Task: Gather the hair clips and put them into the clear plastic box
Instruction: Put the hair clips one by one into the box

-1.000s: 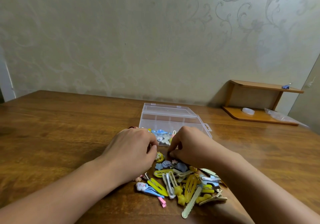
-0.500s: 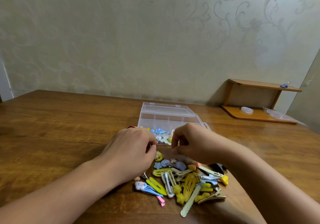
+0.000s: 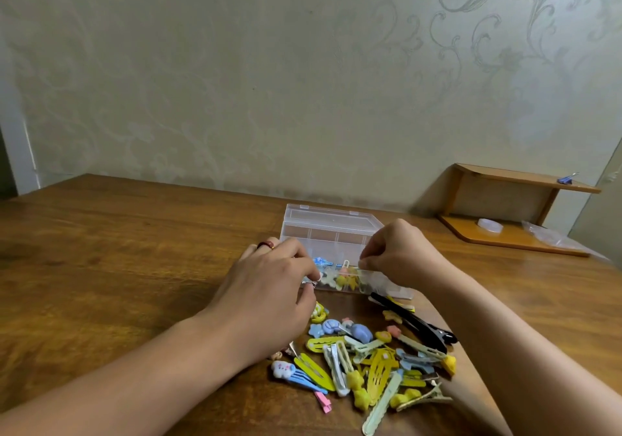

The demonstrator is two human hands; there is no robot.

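Observation:
The clear plastic box (image 3: pixel 328 232) stands open in the middle of the wooden table, its lid tipped back, with several small clips (image 3: pixel 338 279) in its front compartments. My right hand (image 3: pixel 400 255) hovers over the box's front edge and pinches a small pale hair clip (image 3: pixel 356 265) between thumb and fingers. My left hand (image 3: pixel 269 287) rests at the box's front left corner, thumb and fingertips curled on it. A heap of yellow, blue and green hair clips (image 3: pixel 373 361) lies on the table in front of the box, between my forearms. A long black clip (image 3: pixel 415 326) lies at its right.
A small wooden shelf (image 3: pixel 505 243) stands at the back right against the wall, holding a white round object (image 3: pixel 489 225), a plastic bag (image 3: pixel 547 238) and, on top, a blue clip (image 3: pixel 567 179). The wall runs close behind the box.
My right hand rose from the heap and moved forward over the box with a clip pinched in it. The black clip came into view. My left hand stayed put.

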